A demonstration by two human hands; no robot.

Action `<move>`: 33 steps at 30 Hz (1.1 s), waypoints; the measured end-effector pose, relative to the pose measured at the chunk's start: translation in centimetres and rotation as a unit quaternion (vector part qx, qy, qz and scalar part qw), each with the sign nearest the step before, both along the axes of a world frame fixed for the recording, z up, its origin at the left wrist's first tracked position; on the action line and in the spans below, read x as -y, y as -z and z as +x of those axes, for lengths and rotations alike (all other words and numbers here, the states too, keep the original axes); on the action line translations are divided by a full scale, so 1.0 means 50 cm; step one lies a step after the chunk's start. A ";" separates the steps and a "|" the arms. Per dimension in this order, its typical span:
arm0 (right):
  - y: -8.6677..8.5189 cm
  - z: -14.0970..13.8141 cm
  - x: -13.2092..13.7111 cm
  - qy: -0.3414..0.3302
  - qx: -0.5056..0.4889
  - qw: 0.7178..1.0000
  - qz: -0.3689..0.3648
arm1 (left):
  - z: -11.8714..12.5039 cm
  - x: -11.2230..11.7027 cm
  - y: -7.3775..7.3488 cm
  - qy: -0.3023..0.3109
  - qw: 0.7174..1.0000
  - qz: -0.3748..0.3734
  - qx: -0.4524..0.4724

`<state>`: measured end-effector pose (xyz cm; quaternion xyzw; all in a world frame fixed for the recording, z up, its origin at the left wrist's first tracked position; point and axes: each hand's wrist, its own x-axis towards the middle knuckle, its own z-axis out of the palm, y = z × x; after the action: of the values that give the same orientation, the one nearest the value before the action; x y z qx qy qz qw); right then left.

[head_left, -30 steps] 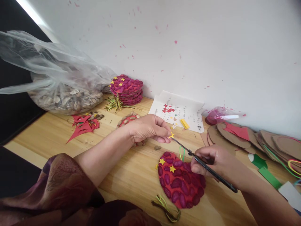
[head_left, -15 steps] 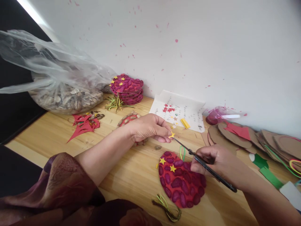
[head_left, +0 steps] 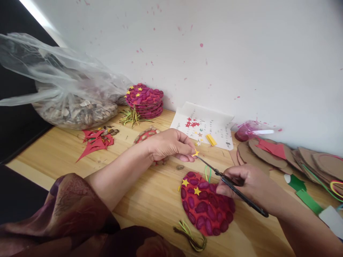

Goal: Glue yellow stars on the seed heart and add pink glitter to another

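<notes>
My left hand (head_left: 167,144) pinches a small yellow paper star (head_left: 195,153) between thumb and fingertips above the wooden table (head_left: 150,192). My right hand (head_left: 245,184) grips black scissors (head_left: 230,187), whose blade tips touch the star. Just below both hands lies a red heart-shaped card (head_left: 205,203) covered with dark pink seeds and two yellow stars. A green loop of cord (head_left: 207,174) sticks out at its top edge.
A clear plastic bag of brown seeds (head_left: 72,107) sits far left, red paper scraps (head_left: 95,142) before it. A stack of finished seed discs (head_left: 144,101) stands by the wall. A paper sheet with stars (head_left: 206,126), cardboard cut-outs (head_left: 268,153) and green strips (head_left: 302,191) lie right. Knotted cords (head_left: 190,237) rest near the front.
</notes>
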<state>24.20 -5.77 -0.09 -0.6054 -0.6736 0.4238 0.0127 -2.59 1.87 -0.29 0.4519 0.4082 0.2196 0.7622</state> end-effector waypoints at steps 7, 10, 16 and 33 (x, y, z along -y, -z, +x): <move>0.001 -0.002 0.000 -0.004 -0.001 1.000 0.030 | -0.001 -0.001 0.001 -0.002 1.000 0.003 -0.004; 0.003 -0.001 0.001 -0.003 -0.001 0.999 0.035 | -0.001 -0.001 0.000 -0.002 1.000 0.006 -0.001; 0.006 0.004 0.002 -0.006 -0.012 1.000 0.021 | -0.002 -0.001 0.000 0.002 1.000 0.007 0.002; -0.004 -0.006 0.001 -0.014 0.030 0.998 0.052 | -0.003 -0.002 0.004 0.008 1.000 0.009 0.000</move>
<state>23.90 -5.84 0.08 -0.6066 -0.7035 0.3699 0.0180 -2.73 1.95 -0.49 0.4618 0.4029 0.2169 0.7598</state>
